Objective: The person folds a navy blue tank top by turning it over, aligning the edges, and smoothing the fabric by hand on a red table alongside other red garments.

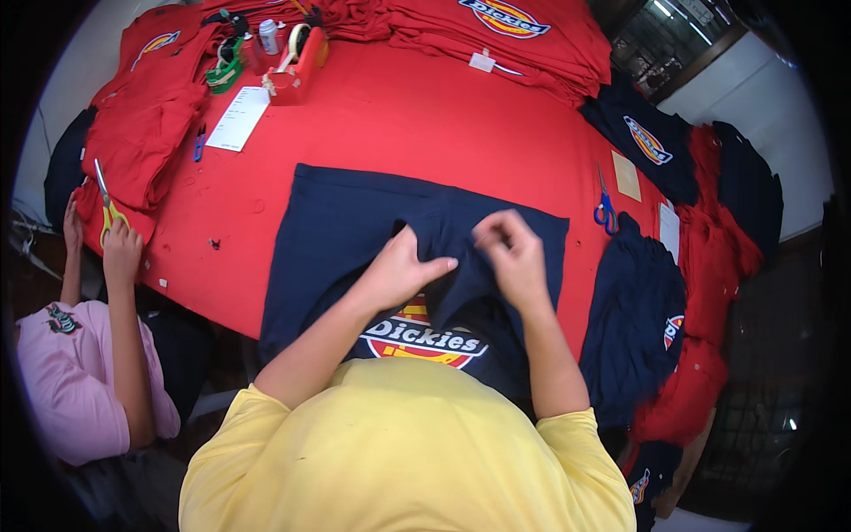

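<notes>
A navy shirt [350,213] with a bright printed emblem lies in front of me, its straight edge away from me and its emblem end against my body. My left hand [393,273] is on a raised fold in its middle, thumb stretched over the cloth and fingers tucked out of sight in it. Just right of that fold, my right hand [514,257] hovers over the shirt. Its thumb and fingers are curled together and slightly blurred; anything pinched there is too small to make out.
Red cloth covers the table [425,115]. Red shirts [523,53] are piled at the back. Blue-handled scissors [605,213] and another navy garment [634,310] lie at right. A tape dispenser [297,66] and paper [238,118] lie back left. A co-worker's hand [122,248] holds yellow-handled scissors [110,213].
</notes>
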### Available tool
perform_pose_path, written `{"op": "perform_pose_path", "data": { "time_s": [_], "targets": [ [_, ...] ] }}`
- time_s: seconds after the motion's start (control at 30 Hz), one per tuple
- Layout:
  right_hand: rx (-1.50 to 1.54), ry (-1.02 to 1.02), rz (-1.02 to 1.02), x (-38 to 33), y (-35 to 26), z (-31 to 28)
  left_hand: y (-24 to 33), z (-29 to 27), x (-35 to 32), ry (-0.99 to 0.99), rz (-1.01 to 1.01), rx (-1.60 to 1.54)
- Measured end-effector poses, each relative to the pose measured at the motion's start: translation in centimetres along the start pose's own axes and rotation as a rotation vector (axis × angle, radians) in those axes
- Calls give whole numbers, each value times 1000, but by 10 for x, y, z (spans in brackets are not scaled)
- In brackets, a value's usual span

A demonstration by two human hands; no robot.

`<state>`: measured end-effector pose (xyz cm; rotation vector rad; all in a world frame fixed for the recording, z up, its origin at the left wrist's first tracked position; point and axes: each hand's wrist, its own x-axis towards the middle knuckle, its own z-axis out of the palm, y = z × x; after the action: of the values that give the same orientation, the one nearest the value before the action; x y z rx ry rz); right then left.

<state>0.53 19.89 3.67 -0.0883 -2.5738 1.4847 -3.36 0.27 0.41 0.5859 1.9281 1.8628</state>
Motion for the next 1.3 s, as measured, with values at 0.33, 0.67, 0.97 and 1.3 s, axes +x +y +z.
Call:
{"op": "perform_pose_path", "data": {
  "time_s": [0.33,0.67,0.97,1.3],
  "targets": [
    [-1073,486,327,93,183,-135,-44,-93,52,234,-279,-180],
    [-474,190,-49,54,89,-58,-22,-185,9,653,19,955],
    [260,-257,-144,79,-42,46,50,-164,63,-50,241,847],
    [596,-553,174,113,-51,62,93,-173,74,-302,-57,574]
  ]
}}
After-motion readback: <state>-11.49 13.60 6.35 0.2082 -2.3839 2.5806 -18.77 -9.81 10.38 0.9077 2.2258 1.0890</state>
